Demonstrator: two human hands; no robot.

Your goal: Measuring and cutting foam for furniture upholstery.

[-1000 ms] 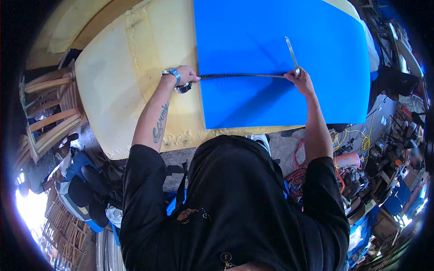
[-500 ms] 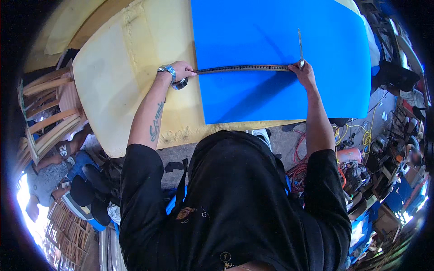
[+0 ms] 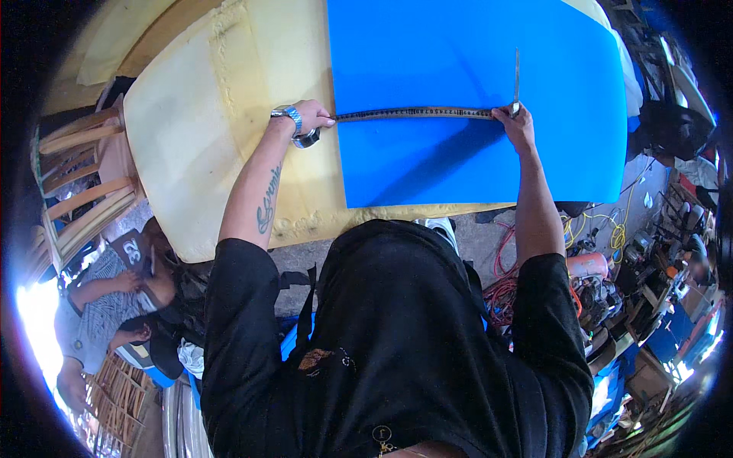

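A measuring tape (image 3: 416,114) lies stretched across the blue sheet (image 3: 473,69), left hand (image 3: 309,118) pinching its case end, right hand (image 3: 513,122) pinching a pen-like marker (image 3: 517,76) beside the far end; no mark visible yet.

Support is a thick, pale yellow foam slab (image 3: 206,114) with ragged edges. A bright blue flat sheet (image 3: 458,53) lies directly on its right part. A dark measuring tape (image 3: 416,114) runs straight across the sheet.
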